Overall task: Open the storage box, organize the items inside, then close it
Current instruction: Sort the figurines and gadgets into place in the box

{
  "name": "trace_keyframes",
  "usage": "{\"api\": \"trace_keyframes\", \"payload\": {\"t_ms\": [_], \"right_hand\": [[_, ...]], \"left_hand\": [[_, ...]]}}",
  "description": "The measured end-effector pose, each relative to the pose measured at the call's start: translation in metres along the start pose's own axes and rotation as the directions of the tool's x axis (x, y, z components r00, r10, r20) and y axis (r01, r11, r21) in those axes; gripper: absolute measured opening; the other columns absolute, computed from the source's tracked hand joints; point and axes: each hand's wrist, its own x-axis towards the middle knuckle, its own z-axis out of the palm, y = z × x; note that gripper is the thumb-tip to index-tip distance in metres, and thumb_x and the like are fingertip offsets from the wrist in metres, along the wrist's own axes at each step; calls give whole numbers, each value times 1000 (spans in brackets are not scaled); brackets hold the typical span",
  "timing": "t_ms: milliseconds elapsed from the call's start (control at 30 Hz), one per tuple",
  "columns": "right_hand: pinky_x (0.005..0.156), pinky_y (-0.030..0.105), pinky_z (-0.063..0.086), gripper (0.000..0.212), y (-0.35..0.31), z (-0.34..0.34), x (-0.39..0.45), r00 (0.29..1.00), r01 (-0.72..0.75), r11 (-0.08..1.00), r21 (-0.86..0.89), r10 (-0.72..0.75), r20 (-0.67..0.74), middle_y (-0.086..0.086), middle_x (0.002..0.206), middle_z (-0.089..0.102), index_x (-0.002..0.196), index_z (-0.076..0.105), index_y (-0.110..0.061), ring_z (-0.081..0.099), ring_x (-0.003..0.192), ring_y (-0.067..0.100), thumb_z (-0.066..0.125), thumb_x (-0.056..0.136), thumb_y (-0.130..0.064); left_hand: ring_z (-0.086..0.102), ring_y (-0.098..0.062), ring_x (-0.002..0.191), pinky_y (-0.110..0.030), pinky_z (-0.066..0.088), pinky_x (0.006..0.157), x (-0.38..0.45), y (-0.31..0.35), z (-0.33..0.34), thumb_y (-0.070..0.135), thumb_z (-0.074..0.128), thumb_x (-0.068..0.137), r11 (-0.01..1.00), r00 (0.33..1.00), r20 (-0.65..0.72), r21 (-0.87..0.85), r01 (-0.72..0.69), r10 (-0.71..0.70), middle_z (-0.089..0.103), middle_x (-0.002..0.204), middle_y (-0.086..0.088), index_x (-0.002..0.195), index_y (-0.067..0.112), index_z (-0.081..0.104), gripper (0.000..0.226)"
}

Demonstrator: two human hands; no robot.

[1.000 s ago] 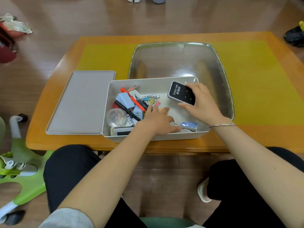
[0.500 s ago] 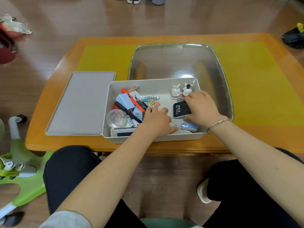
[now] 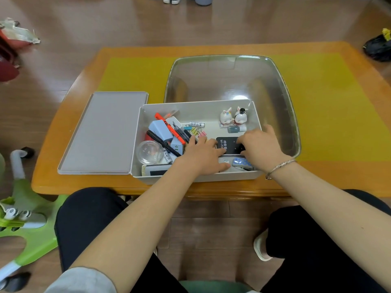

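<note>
Sitting open on the near half of the wooden desk [image 3: 69, 172], the grey storage box [image 3: 196, 108] has its flat lid [image 3: 103, 134] lying just beside it at 9 o'clock, touching or nearly touching its left wall. Both hands are down inside the box at about 5 o'clock of its floor. The left hand [image 3: 204, 156] lies palm-down with fingers spread and fairly straight, pressing on the floor and against the left end of a black device [image 3: 227, 143] with white lettering; it grips nothing that shows. The right hand [image 3: 260, 148] covers the right end of the same device with fingers bent over it, the thumb stretched toward the box's right wall; whether the fingers actually clasp the device cannot be told. A bracelet [image 3: 279, 168] circles the right wrist. At 12 to 1 o'clock in the box stand two small rabbit figurines [image 3: 232, 118] side by side, with a small dark bottle [image 3: 236, 129] lying just in front. Toward 9 o'clock lies a jumble: an orange marker [image 3: 167, 125], a blue-grey block [image 3: 160, 130], black pens [image 3: 163, 143], coloured binder clips [image 3: 195, 131] and a clear round lid [image 3: 149, 152]. A patterned blue item [image 3: 241, 161] sits by the near wall under the right wrist. Behind the box, at 12 o'clock, rests a large clear tub [image 3: 289, 115] on the yellow mat [image 3: 328, 106].
</note>
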Motion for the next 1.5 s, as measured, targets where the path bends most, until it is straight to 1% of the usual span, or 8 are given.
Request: {"api": "trace_keyframes", "payload": {"t_ms": [133, 367, 533, 633, 767, 933, 1167, 1500], "right_hand": [[90, 39, 29, 15, -5, 0, 5, 999, -44, 999, -15, 44, 28, -4, 93, 65, 92, 61, -25, 59, 94, 20, 62, 80, -16], [88, 38, 29, 23, -9, 0, 9, 996, -71, 997, 14, 72, -49, 0, 81, 64, 74, 44, -24, 61, 81, 24, 50, 78, -3], [93, 38, 27, 19, -8, -6, -6, 998, -21, 999, 27, 22, -63, 2, 88, 64, 80, 51, -21, 59, 90, 27, 48, 79, -2], [94, 36, 30, 16, -10, -15, -14, 997, 20, 1000, 2, -20, -78, 4, 98, 64, 93, 59, -17, 54, 102, 27, 52, 81, -8], [87, 35, 43, 39, -22, -23, -15, 996, 1, 988, 156, -15, 88, 10, 118, 54, 118, 53, -10, 51, 110, 27, 65, 83, -20], [86, 36, 46, 29, -26, -19, -12, 976, -54, 977, 207, 8, 218, 15, 118, 54, 115, 53, -6, 55, 109, 31, 55, 88, -15], [83, 36, 47, 35, -27, -15, -10, 965, -110, 973, 204, 55, 258, 18, 120, 55, 120, 48, -3, 57, 109, 31, 57, 89, -16], [87, 39, 48, 39, -28, -15, -7, 958, -112, 980, 167, 62, 280, 17, 122, 55, 124, 46, -4, 50, 116, 33, 58, 89, -16]], "left_hand": [[11, -35, 144, -58, 0, 114, 2, 2, -3, 67, 30, 92, 1000, 999, 27, 4, -27, 26, 22, 157, -7, 148, 40, 28, 63], [5, -34, 146, -60, -1, 114, 3, 2, -5, 66, 29, 92, 999, 997, 67, 13, -50, 49, 14, 160, -6, 146, 37, 34, 61], [5, -35, 146, -59, 0, 114, 4, 2, -4, 68, 30, 92, 1000, 999, 48, 5, -24, 23, 10, 160, -9, 145, 40, 34, 61], [11, -37, 144, -60, 1, 113, 4, 2, -1, 72, 31, 89, 1000, 1000, 11, 16, 0, -1, 17, 158, -12, 143, 41, 37, 62], [20, -37, 140, -62, 4, 112, 8, 4, 0, 74, 29, 87, 999, 1000, -1, 50, -14, 14, 28, 153, -12, 146, 40, 32, 67], [19, -38, 140, -62, 7, 112, 10, 5, 2, 75, 26, 87, 998, 1000, -12, 59, -26, 26, 24, 154, -13, 148, 41, 24, 70], [21, -39, 140, -62, 1, 112, 12, 5, 0, 81, 26, 81, 997, 1000, -25, 79, 17, -15, 31, 151, -15, 150, 37, 22, 82], [27, -34, 136, -57, 14, 111, 10, 5, 0, 75, 33, 85, 999, 999, -42, -40, -31, 29, 35, 148, -12, 144, 33, 37, 73]]}}
